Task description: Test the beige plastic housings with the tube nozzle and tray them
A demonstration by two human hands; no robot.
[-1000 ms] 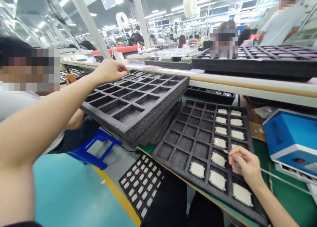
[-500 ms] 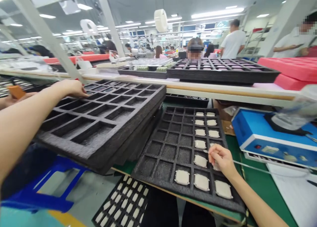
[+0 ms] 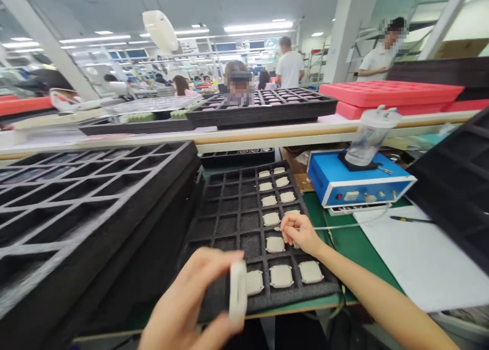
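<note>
Low in the head view, my left hand (image 3: 187, 301) pinches a white plastic case (image 3: 238, 294), seen edge-on between thumb and fingers, above the near edge of a black foam tray (image 3: 250, 242). The tray's right columns and front row carry several similar off-white square cases (image 3: 280, 276); other pockets show bare foam. My right hand (image 3: 300, 233) is closed over the tray's right column. From its fist a thin clear tube (image 3: 332, 228) runs right toward a blue machine (image 3: 357, 179); the gripped end is hidden by the fingers.
Stacked black foam trays (image 3: 114, 238) stand close on the left. A clear canister (image 3: 369, 136) sits on the blue machine. White paper (image 3: 405, 258) with a dark pen (image 3: 410, 219) lies to the right. A shelf (image 3: 237, 142) crosses ahead, bearing trays and red foam (image 3: 389, 92).
My left hand has left the stacked trays on the left and now holds a white case before me. My right hand stays over the tray's right column with the tube. The view has turned right.
</note>
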